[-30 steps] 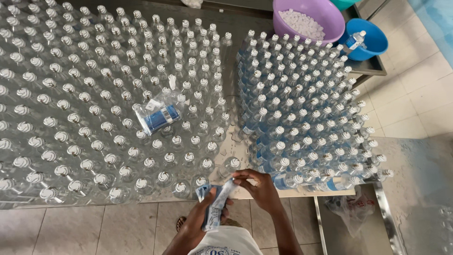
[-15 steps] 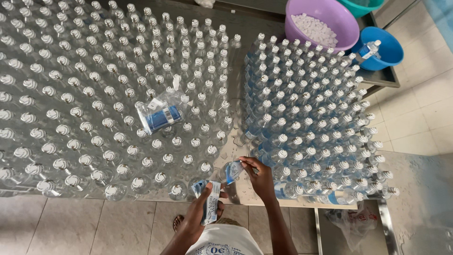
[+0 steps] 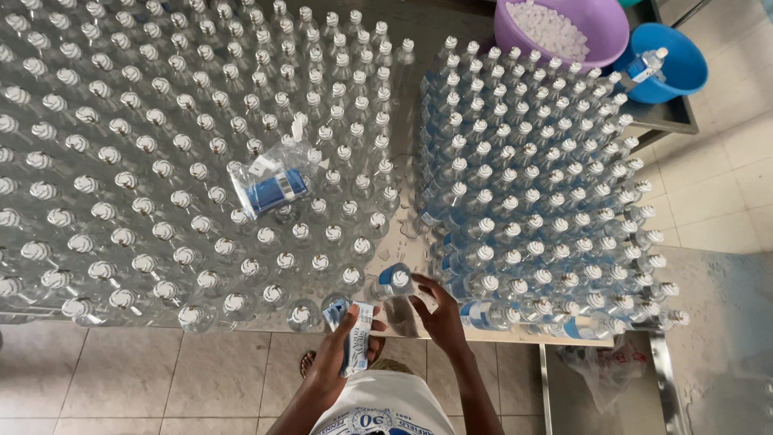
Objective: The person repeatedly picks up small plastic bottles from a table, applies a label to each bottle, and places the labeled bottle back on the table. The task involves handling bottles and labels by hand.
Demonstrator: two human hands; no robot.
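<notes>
Bottles (image 3: 161,161) crowd table (image 3: 419,326); purple basin (image 3: 564,32) beyond.

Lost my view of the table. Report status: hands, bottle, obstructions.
Left hand holds label stack. Right hand on blue-labelled bottle at table edge. Capped bottles crowd close on both sides.
</notes>
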